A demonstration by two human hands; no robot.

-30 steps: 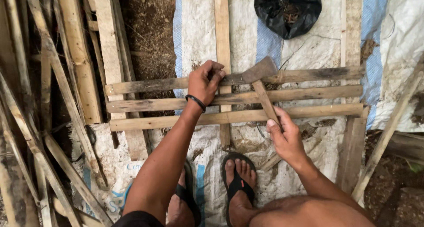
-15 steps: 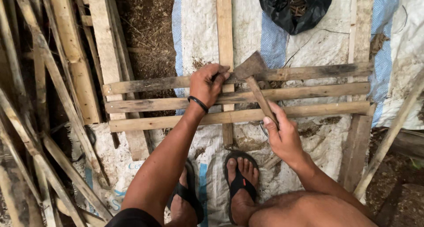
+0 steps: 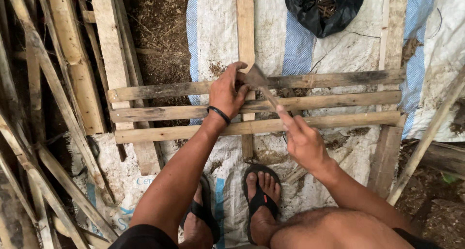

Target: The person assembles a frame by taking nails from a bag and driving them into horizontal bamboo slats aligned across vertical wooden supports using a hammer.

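**Hatchet Held at the Slat Frame**

The right hand (image 3: 304, 141) grasps the wooden handle of a small hatchet (image 3: 261, 86); the fingers wrap the handle's lower end, and the handle runs from that hand toward 11 o'clock. The metal head sits at the upper end, over the top slat (image 3: 339, 78), just beside the left hand.

The left hand (image 3: 228, 91) rests on the frame at the head's 9 o'clock side. Its fingers curl down onto the wood and the thumb reaches toward the hatchet head. Whether it pinches anything small cannot be told. A black band circles the left wrist.

Three horizontal slats lie parallel: top slat, middle slat (image 3: 339, 101) and bottom slat (image 3: 339, 119). They cross a vertical batten (image 3: 245, 31) near centre and a second batten (image 3: 390, 147) at the 3 o'clock end.

The frame lies on a white and blue woven tarp (image 3: 218, 31). A black plastic bag (image 3: 322, 9) sits at 1 o'clock. Loose timber strips (image 3: 72, 84) are stacked at 9 o'clock. Two feet in black sandals (image 3: 261, 200) stand at 6 o'clock.
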